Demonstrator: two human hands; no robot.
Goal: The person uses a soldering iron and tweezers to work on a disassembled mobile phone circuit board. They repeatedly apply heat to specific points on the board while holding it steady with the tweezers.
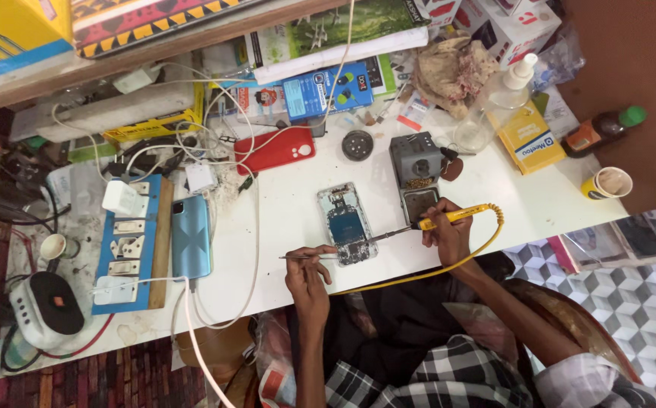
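A white desk lamp base (44,302) and a blue switchboard (128,245) sit at the far left of the white worktable (283,219). A light-blue phone (190,236) lies just right of the switchboard, with a white cable plugged into its lower end.

The left hand (307,278) has its fingers curled and pressed together, pinching thin tweezers (309,258). The tweezers lie level just above the knuckles, their ends close to the lower left corner of the opened phone (348,224). That phone lies face down with its back removed, just up and right of the left fingers and left of the right fingers.

The right hand (447,234) pinches the yellow handle of a soldering iron (437,222). The iron's metal tip extends left from the fingertips and meets the opened phone's lower right edge. A grey soldering station (419,170) stands just above the right fingers.
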